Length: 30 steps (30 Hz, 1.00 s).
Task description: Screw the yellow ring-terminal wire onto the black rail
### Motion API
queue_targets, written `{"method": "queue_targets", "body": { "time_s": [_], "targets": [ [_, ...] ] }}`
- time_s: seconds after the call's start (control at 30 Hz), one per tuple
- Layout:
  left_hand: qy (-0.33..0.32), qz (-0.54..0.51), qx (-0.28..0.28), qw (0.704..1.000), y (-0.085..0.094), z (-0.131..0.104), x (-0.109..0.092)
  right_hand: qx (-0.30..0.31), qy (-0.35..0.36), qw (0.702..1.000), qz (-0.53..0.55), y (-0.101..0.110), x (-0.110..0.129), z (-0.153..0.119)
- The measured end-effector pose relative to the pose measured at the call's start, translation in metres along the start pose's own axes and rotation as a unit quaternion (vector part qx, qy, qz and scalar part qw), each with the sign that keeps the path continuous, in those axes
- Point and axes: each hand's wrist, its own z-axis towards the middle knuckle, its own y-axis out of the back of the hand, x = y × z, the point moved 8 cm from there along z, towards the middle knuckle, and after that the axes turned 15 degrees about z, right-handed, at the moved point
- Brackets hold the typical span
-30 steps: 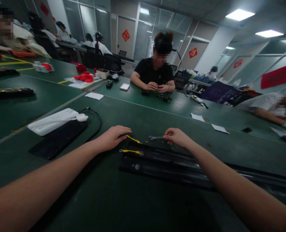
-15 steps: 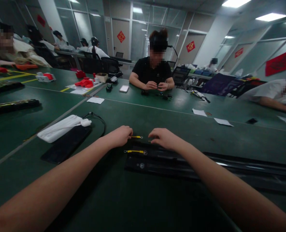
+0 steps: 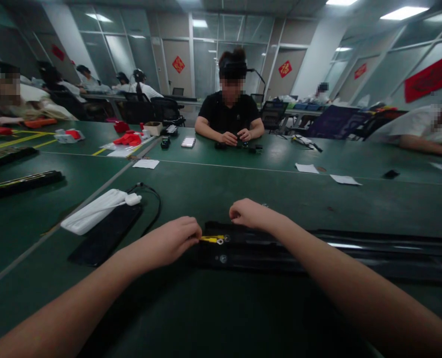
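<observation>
My left hand (image 3: 178, 237) is closed in a pinch on a short yellow cable (image 3: 210, 239) with a metal ring terminal. That ring lies over the end of a long black strip (image 3: 258, 243), close beside a metal stud there. A second yellow cable seems to lie right behind the held one, mostly covered by it. On the strip's nearer part shows another round metal fastener (image 3: 223, 259). Above the strip, my right hand (image 3: 249, 214) has its fingers curled together; what they hold, if anything, is hidden.
To the left, a white cable-wrapped block (image 3: 94, 213) lies partly over a black flat slab (image 3: 107, 238) with a black cord. White papers (image 3: 306, 168) lie farther back. Across the green table (image 3: 191, 189) a person in black handles small dark parts. Red pieces (image 3: 129, 138) sit at back left.
My left hand has come nearer and down, carrying the yellow cable's ring to the strip's stud. My right hand's fingers have curled in. The view has shifted slightly.
</observation>
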Motion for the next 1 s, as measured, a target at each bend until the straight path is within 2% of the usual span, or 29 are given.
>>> {"method": "queue_targets", "body": {
  "time_s": [0.1,0.2,0.53,0.77,1.0],
  "targets": [
    [-0.033,-0.003,0.019,0.999,-0.015,-0.005,-0.010,-0.004,0.001,1.000,0.013,0.000,-0.003,0.000],
    [-0.055,0.011,0.025,0.998,-0.024,-0.007,-0.011,-0.023,0.003,0.999,0.033,0.005,-0.007,-0.002],
    [-0.054,-0.019,0.018,0.998,-0.023,-0.004,-0.009,-0.108,0.031,0.990,0.085,0.025,-0.008,-0.016],
    [-0.054,-0.053,0.044,0.996,-0.034,-0.003,-0.007,-0.172,0.066,0.977,0.105,0.038,-0.002,-0.022],
    [-0.030,-0.075,0.037,0.996,-0.032,-0.002,0.001,-0.199,0.097,0.969,0.112,0.042,0.010,-0.030]
  ]
}}
